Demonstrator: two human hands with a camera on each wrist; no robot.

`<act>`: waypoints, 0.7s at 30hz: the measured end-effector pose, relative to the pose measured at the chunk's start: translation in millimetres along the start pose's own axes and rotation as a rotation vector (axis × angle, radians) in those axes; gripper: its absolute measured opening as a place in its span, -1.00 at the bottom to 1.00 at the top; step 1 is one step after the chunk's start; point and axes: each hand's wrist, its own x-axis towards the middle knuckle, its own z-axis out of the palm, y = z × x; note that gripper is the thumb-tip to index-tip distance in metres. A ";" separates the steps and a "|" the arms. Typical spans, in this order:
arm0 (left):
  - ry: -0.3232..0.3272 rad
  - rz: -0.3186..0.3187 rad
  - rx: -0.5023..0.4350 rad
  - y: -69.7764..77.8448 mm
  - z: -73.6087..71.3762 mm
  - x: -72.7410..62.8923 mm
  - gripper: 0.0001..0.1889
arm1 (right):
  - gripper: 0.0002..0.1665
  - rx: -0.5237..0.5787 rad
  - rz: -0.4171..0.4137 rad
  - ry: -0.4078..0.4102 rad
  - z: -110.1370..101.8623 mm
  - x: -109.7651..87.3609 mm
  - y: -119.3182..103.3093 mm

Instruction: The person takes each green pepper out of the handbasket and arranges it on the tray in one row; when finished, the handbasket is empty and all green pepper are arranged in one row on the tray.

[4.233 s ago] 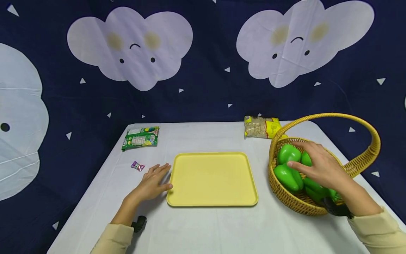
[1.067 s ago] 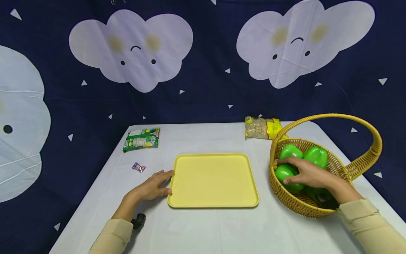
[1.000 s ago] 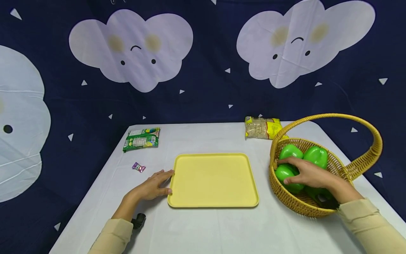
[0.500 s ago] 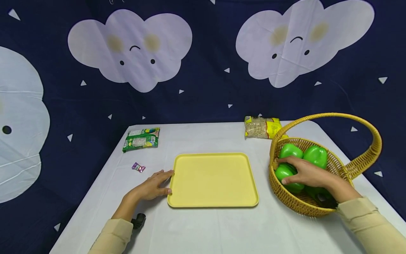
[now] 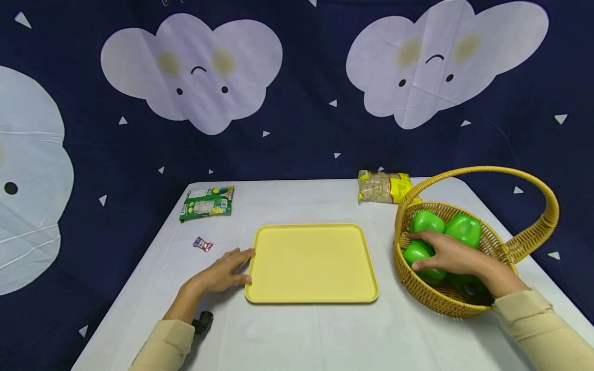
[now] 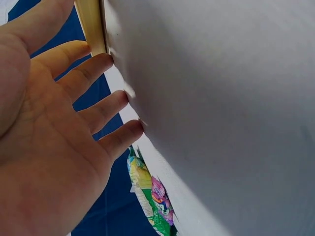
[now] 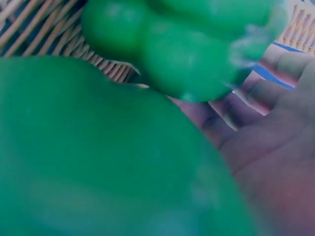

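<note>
Down in the wicker basket (image 5: 429, 299), the right hand (image 5: 447, 253) grips a green bell pepper (image 5: 415, 251), with thumb on the near side and fingers over the far side. More green bell peppers (image 5: 464, 229) lie around it. In the right wrist view the fingers reach round one pepper (image 7: 192, 59), and another (image 7: 98, 157) fills the foreground. The left hand (image 5: 223, 273) rests at the left edge of a yellow tray (image 5: 313, 264), its fingertips and thumb at the rim. From the left wrist its fingers (image 6: 91, 73) look spread and nearly straight, holding nothing.
A green snack packet (image 5: 206, 202) lies at the table's back left, with a small purple wrapped candy (image 5: 202, 244) in front of it. A yellow and clear bag (image 5: 382, 186) lies at the back beside the basket. The basket's tall handle (image 5: 487, 169) arches over its right side.
Since the oldest frame, the right hand has sunk lower into the basket and closed round a pepper; the left hand has settled against the tray's edge. Over the last second, barely any movement shows.
</note>
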 end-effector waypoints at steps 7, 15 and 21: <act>0.001 0.001 0.003 -0.6 -0.3 -0.4 -0.19 | -0.06 0.021 0.021 0.018 -7.1 -3.8 0.5; 0.004 0.008 0.006 -2.4 -0.8 0.1 -0.19 | -0.11 0.063 0.015 0.070 -19.4 -9.0 -3.1; 0.002 0.013 0.006 -3.3 -0.7 0.2 -0.19 | -0.14 0.068 -0.015 0.137 -28.6 -14.6 -8.8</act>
